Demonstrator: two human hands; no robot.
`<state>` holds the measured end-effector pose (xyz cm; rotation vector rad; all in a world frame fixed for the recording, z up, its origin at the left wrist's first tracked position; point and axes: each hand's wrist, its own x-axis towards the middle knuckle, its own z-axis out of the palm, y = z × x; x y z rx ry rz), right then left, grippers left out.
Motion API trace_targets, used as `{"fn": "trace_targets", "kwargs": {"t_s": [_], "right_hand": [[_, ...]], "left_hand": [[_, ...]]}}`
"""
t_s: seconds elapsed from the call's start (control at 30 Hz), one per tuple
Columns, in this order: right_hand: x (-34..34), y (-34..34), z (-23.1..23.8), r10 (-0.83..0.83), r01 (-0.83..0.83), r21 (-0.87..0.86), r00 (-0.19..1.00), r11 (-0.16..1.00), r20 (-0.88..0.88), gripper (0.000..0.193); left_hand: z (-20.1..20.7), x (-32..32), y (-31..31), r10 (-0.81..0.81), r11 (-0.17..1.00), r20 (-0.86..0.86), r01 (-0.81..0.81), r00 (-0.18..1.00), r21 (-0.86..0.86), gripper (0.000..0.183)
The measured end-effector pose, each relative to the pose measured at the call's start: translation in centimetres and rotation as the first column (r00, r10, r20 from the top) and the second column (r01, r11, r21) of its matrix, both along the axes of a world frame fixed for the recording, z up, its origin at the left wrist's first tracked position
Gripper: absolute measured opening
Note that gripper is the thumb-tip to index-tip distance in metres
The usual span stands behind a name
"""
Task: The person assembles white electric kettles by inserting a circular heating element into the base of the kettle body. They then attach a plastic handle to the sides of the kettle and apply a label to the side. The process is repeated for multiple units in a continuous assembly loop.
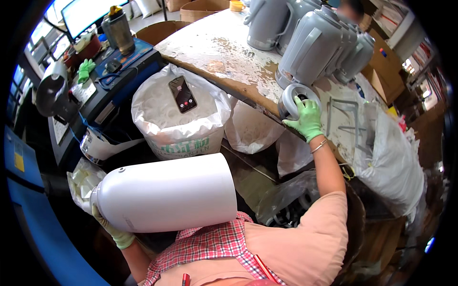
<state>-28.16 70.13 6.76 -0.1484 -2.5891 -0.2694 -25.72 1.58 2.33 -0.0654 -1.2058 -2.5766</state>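
Note:
Across my lap lies a large white cylindrical flask body (167, 195), its narrow neck pointing left and its broad end right. My left hand (112, 229), in a pale green glove, grips it from below near the neck; some of the fingers are hidden behind it. At the worktable's edge, my gloved right hand (307, 117) is closed over a grey ring-shaped part (286, 97), with fingers reaching into its dark central hole. Just beyond that part stand several grey thermos jugs (305, 52) with handles.
A white sack (181, 140) of translucent pieces stands ahead, with a phone (182, 94) lying on top. The worn worktable (214, 43) runs behind it. To the left are a blue-edged desk (136, 52) and a monitor (88, 16). White plastic bags (391, 162) bulge at the right.

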Motion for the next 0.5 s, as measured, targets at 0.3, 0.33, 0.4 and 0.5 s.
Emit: {"fn": "trace_targets", "kwargs": {"t_s": [0.3, 0.33, 0.4, 0.5], "right_hand": [[4.2, -15.4, 4.9, 0.369, -0.508, -0.428, 0.854, 0.748, -0.367, 0.082], [4.9, -17.5, 4.8, 0.417, -0.607, -0.52, 0.793, 0.601, -0.444, 0.083], [5.8, -20.0, 4.7, 0.449, -0.674, -0.483, 0.735, 0.559, -0.507, 0.081], [6.2, -21.8, 4.2, 0.463, -0.718, -0.496, 0.695, 0.489, -0.55, 0.074]], "left_hand": [[-4.8, -2.2, 5.3, -0.154, 0.958, 0.25, 0.083, 0.956, 0.274, 0.032], [-4.7, -2.5, 6.0, -0.22, 0.928, 0.249, 0.123, 0.943, 0.353, 0.031], [-4.5, -2.8, 6.9, -0.153, 0.958, 0.329, 0.058, 0.932, 0.28, 0.028], [-3.9, -2.9, 7.1, -0.102, 0.976, 0.289, 0.04, 0.952, 0.212, 0.025]]}}
